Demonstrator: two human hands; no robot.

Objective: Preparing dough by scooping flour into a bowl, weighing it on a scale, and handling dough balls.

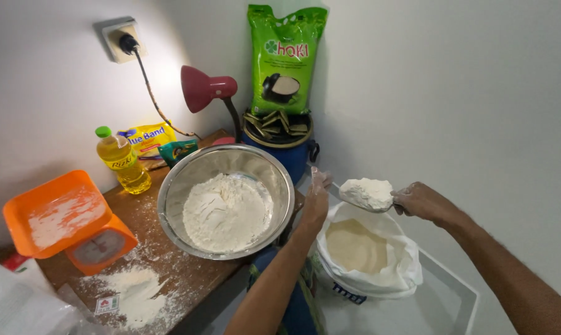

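Note:
My right hand (422, 201) grips the handle of a scoop (367, 193) heaped with white flour, held above an open white flour sack (397, 274). My left hand (316, 200), fingers straight and dusted with flour, sits between the scoop and a large steel bowl (226, 200), touching the bowl's right rim. The bowl holds a mound of flour and stands on a small wooden table (187, 273).
An orange kitchen scale (69, 222) with a floury tray stands at the left, with spilled flour (134, 291) in front. Behind are an oil bottle (123, 160), a yellow packet (149, 140), a red desk lamp (206, 90), a blue bucket (288, 149) and a green bag (284, 57).

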